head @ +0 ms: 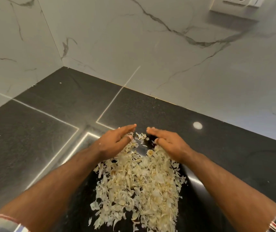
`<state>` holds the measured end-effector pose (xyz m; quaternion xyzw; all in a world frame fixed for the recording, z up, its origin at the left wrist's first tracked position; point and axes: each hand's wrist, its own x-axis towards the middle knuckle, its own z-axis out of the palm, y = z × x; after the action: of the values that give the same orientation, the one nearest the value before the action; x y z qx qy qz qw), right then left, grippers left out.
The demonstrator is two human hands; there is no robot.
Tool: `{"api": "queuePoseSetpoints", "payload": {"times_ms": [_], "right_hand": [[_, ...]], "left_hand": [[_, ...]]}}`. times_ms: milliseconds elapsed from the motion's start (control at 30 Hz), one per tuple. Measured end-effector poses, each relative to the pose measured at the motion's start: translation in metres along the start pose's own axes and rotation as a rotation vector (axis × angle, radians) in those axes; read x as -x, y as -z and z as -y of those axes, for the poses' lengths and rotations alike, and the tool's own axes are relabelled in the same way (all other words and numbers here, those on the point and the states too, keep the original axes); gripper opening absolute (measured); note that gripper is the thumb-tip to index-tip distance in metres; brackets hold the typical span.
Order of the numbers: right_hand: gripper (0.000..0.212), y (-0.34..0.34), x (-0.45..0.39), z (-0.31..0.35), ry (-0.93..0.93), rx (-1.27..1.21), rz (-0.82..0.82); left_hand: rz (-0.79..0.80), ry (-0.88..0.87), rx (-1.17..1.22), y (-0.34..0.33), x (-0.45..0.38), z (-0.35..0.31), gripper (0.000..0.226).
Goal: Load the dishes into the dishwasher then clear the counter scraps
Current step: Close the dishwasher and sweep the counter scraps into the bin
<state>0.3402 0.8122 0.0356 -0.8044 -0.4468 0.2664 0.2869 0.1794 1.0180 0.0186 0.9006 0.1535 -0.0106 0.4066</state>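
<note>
Both hands flat, fingers straight, left (115, 141), right (167, 143), flanking scraps (137, 186) far end.

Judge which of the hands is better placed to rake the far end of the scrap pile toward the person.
Neither clearly; a slight edge to the right hand, whose palm edge already touches the peel scraps. The left hand mirrors it on the other side, fingers straight. Both cup the pile's far end on the black counter.
</note>
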Motion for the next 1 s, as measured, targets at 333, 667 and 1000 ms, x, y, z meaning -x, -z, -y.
{"api": "queuePoseSetpoints", "payload": {"times_ms": [333, 667, 1000], "right_hand": [[0.066, -0.041, 0.039, -0.008, -0.178, 0.116, -0.171], [0.055, -0.017, 0.024, -0.002, -0.215, 0.155, -0.157], [0.050, -0.021, -0.023, 0.021, -0.083, 0.199, -0.063]], "left_hand": [[-0.125, 0.125, -0.134, -0.025, 0.030, -0.003, 0.056], [-0.158, 0.141, -0.152, -0.018, 0.039, -0.019, 0.055], [-0.099, 0.071, -0.271, -0.019, 0.005, -0.007, 0.059]]}}
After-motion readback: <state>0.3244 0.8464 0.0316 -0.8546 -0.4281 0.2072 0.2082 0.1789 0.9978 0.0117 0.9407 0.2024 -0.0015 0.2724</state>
